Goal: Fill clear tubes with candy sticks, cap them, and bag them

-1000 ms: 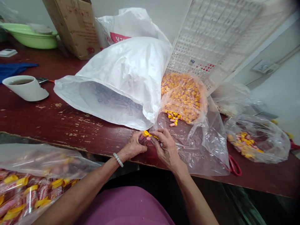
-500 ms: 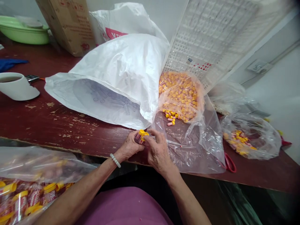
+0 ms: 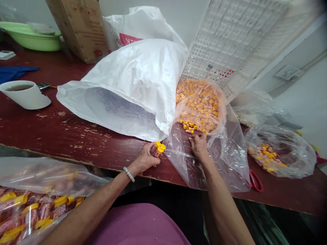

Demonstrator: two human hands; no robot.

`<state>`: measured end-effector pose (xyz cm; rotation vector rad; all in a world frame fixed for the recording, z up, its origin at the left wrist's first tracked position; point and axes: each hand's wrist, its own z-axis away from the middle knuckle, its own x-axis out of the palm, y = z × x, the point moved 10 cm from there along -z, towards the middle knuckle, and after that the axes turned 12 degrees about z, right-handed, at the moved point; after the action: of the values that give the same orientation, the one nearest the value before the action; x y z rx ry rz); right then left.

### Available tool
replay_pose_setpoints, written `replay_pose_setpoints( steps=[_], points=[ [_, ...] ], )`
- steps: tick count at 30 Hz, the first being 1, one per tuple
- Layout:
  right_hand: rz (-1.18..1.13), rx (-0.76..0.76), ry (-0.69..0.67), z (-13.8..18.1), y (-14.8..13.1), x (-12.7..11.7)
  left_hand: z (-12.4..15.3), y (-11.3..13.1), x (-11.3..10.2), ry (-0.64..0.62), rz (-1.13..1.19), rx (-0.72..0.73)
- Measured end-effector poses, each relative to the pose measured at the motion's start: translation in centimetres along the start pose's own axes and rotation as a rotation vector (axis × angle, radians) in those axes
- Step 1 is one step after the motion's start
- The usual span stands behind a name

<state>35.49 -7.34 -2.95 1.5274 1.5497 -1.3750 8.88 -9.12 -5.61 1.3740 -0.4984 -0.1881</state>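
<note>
Several yellow-capped tubes (image 3: 158, 149) in left hand (image 3: 144, 160) — labels unreadable.

head view from above, facing forward and down; near the table (image 3: 63, 132)

yellow-capped red tubes (image 3: 157, 149); white sack (image 3: 133, 85); dark red table (image 3: 63, 132); green basin (image 3: 33, 37).
</note>
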Motion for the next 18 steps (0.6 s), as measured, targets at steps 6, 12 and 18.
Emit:
replay_pose_setpoints(
  steps=[6, 12, 18],
  points=[
    [-0.129, -0.033, -0.071, 2.0, -3.9, -2.3, -0.2, -0.2, -0.1, -0.015, -0.081, 0.016],
    [-0.442, -0.459, -0.062, 6.7, -17.2, -7.6, -0.2, 1.0, 0.1, -0.019, -0.213, 0.122],
    [-0.400, -0.593, -0.106, 7.6, -20.9, -7.3, -0.1, 1.8, 0.6, -0.011, -0.438, 0.263]
  ],
)
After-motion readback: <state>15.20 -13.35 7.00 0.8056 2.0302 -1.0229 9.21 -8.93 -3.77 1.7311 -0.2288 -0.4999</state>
